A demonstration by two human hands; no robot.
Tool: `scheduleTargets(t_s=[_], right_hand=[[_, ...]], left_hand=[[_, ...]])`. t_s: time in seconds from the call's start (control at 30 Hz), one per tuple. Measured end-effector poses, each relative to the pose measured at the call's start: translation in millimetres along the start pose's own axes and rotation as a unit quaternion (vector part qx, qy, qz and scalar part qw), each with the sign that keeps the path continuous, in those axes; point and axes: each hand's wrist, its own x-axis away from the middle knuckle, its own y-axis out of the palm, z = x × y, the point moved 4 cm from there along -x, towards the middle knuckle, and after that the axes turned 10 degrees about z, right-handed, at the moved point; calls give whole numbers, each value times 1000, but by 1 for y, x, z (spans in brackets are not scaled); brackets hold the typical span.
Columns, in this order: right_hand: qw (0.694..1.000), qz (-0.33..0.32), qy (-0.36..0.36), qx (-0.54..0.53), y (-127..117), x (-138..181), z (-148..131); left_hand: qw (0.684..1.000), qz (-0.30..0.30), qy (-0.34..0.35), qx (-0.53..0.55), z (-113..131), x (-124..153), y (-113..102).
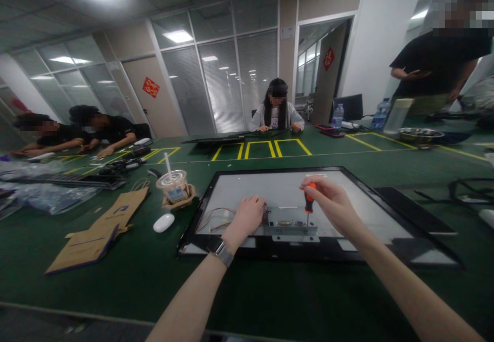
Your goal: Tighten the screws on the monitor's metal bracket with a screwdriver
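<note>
A flat monitor panel [239, 187] lies face down on the green table, black frame round a grey back. A small metal board cover [293, 225] sits at its near middle, with thin coloured wires [214, 218] running off to the left. My right hand [332, 205] is closed round an orange-and-black screwdriver [309, 203], held upright with its tip on the metal cover. My left hand [247, 217], with a watch on the wrist, rests curled on the panel at the cover's left edge.
A plastic cup with a straw [174, 185], a white mouse [163, 222] and a brown paper bag [100, 229] lie to the left. Three people sit along the far side; another person stands at the right. Bottles [380, 114] and a metal bowl [420, 135] stand at the far right.
</note>
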Motion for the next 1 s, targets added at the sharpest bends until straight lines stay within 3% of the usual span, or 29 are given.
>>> scheduleTargets(t_s=[0.17,0.5,0.67,0.9,1.0], right_hand=[[999,-35,5,-33,4,1,2],[999,27,-17,-19,-4,-2,3],[999,3,0,-49,-1,-2,3],[999,5,-36,-15,-2,0,3],[1000,-6,-8,-12,-1,0,5]], left_hand=[[1000,-9,-1,-4,1,0,-2],[1000,-4,1,0,0,0,1],[1000,-2,6,-1,-1,0,2],[1000,1,-1,12,-1,0,2],[1000,-5,-4,9,-1,0,1]])
